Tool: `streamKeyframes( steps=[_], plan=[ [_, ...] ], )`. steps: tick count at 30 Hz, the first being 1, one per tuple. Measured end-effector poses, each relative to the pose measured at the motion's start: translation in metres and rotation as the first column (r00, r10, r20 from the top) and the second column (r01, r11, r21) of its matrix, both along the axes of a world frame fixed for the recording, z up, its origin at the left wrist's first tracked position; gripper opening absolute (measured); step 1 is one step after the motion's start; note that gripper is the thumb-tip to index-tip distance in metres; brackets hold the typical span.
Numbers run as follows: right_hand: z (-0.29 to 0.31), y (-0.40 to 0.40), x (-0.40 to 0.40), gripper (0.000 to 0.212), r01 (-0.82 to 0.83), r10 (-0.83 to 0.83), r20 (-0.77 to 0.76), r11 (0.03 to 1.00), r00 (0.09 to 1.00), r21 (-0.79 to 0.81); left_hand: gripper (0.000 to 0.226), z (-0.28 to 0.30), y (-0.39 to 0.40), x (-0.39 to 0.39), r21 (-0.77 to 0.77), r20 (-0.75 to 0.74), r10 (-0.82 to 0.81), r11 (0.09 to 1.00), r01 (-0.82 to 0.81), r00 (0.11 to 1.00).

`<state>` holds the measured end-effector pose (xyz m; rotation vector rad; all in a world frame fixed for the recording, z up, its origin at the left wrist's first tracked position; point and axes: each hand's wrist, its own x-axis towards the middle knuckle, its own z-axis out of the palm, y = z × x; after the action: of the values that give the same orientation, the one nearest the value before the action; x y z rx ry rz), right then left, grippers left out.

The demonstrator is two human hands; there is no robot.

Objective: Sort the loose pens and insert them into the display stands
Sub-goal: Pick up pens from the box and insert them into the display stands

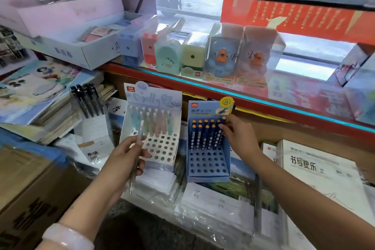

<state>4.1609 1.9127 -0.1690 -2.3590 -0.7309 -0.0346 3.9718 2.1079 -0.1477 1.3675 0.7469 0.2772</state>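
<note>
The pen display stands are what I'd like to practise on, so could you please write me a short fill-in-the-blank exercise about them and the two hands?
1. The left hand holds a pale translucent ____ in front of the white stand.
2. The right hand pinches a dark blue pen at the ____ stand's right end.
3. Both stands' front rows of holes are ____.
4. The dark blue pens have ____ tops.

Missing words: pen; blue; empty; orange
</note>
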Motion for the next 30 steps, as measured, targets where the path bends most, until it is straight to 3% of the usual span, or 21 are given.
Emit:
streamKeyframes(
  steps=[9,15,23,27,30],
  plan=[
    [-0.001,0.002,-0.001,0.025,-0.010,0.015,0.065,0.997,0.998,-0.081,0.023,0.004,0.000,-0.002,-0.040,0.023,0.006,0.999,-0.005,1.000],
    [-0.011,0.001,-0.001,0.020,-0.074,0.078,0.012,0.979,0.997,-0.187,0.023,0.003,0.002,-0.006,-0.020,0.003,-0.002,1.000,0.002,1.000],
    [0.004,0.006,-0.003,0.023,0.043,-0.034,0.040,0.962,0.999,-0.270,0.014,0.004,0.003,-0.016,0.009,0.034,-0.042,0.999,0.041,0.999],
    [0.039,0.022,-0.026,0.018,0.108,-0.088,0.135,0.983,0.987,-0.149,0.009,0.006,0.003,-0.018,-0.030,0.069,-0.043,0.999,0.046,0.997],
    [0.060,0.052,-0.059,0.014,-0.136,0.140,-0.054,0.988,0.989,0.080,0.008,0.011,0.000,-0.018,-0.044,0.107,-0.067,0.996,0.072,0.992]
  ],
)
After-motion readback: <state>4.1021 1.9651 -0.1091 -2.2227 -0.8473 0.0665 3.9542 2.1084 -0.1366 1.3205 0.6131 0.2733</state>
